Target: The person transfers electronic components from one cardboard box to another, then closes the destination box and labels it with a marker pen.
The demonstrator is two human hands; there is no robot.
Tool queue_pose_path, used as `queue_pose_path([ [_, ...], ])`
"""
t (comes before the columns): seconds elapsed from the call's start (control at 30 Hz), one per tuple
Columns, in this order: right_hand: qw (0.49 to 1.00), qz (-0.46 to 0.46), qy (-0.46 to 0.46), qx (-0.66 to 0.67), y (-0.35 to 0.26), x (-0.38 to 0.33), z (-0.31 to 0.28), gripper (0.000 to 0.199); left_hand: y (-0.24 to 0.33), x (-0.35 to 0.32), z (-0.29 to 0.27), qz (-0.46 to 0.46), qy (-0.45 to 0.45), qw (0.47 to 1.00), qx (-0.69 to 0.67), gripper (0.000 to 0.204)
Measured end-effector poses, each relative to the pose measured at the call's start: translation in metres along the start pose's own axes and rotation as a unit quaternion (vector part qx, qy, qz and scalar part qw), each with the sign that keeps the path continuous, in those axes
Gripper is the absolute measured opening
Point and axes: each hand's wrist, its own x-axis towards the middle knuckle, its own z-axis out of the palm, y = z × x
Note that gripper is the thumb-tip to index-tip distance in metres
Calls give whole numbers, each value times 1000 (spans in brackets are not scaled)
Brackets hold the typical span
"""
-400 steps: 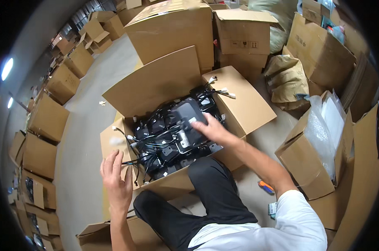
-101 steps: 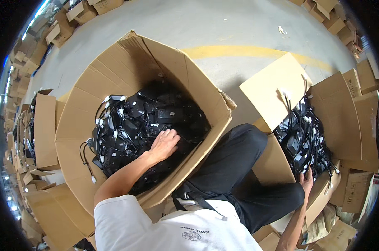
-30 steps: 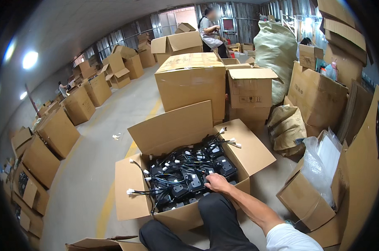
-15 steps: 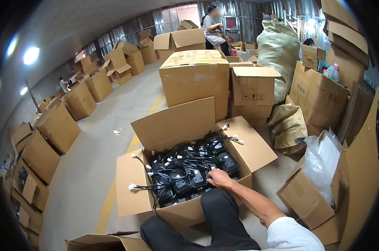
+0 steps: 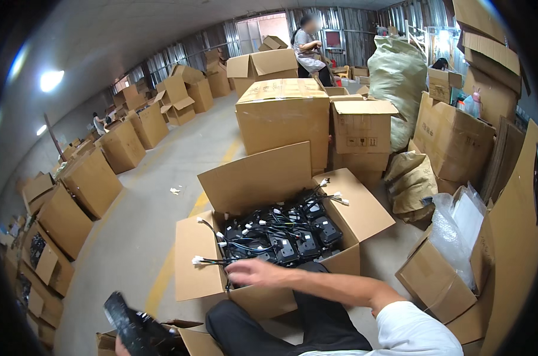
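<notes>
An open cardboard box [image 5: 269,299] stands in front of my knees, filled with black plastic units [image 5: 307,243] whose black cables end in white connectors. My right hand [image 5: 254,273] reaches across the box's near left corner, fingers stretched out and slightly blurred, with nothing visible in them. At the lower left edge, my left hand [image 5: 121,347] shows only in part. It grips a black plastic device [image 5: 126,314], held tilted above another open carton [image 5: 200,343]; motion smears its outline.
A large closed carton [image 5: 283,121] and a smaller one [image 5: 362,127] stand beyond the box. To the right are a paper sack [image 5: 411,184] and a carton with bubble wrap [image 5: 453,237]. Cartons line the left side. A person [image 5: 307,50] sits at the back.
My right hand has moved left, from the units at the box's right side to its near left corner. My left hand has come into view at lower left with a black device.
</notes>
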Motion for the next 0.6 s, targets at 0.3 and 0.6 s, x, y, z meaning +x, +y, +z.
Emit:
queue_pose_path([
  [0.3, 787, 49, -40, 613, 8, 2, 81, 58, -48, 0, 155, 40, -362, 931, -23, 14],
  [0.6, 743, 5, 80, 664, -3, -38, 24, 65, -58, -2, 263, 317, -405, 832, 205, 22],
])
